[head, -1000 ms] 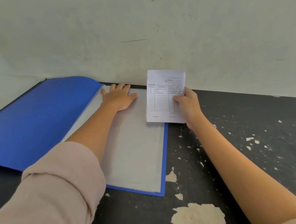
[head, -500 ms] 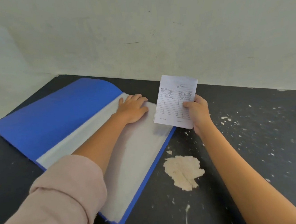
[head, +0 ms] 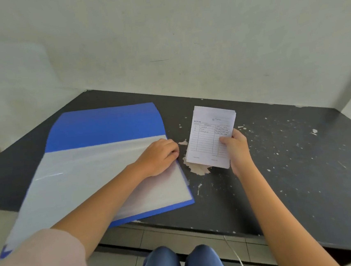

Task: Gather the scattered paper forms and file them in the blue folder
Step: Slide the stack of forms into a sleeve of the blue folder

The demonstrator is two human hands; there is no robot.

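Desk (head: 280,165) | open blue folder (head: 105,126), left grip (head: 157,156) pinching edge | right grip (head: 238,150) holding ruled forms (head: 207,138)

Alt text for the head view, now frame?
A person's right hand holds a stack of white printed paper forms above a chipped black table, beside an open blue plastic folder. The left hand rests on the folder's clear plastic sleeve, fingers curled at its edge.
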